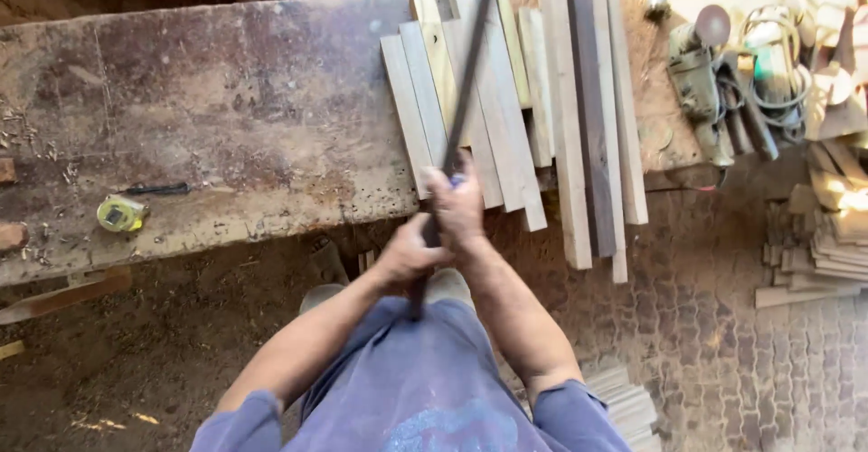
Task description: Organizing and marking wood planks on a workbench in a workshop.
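Both hands, left hand (pixel 409 255) and right hand (pixel 458 206), grip 1 long dark metal bar (pixel 466 99) tight, steadying it over pale wooden slats (pixel 506 108) overhanging the table's (pixel 226 99) near edge.

Bar (pixel 466 90): we see dull black, at twelve o'clock.
Planks (pixel 542 108): pale tan and grey, one darker brown.
Workbench (pixel 226 99): we see mottled brown, stained.
Tape measure (pixel 120 214): yellow, nine o'clock.
Sleeves (pixel 561 420): faded blue.
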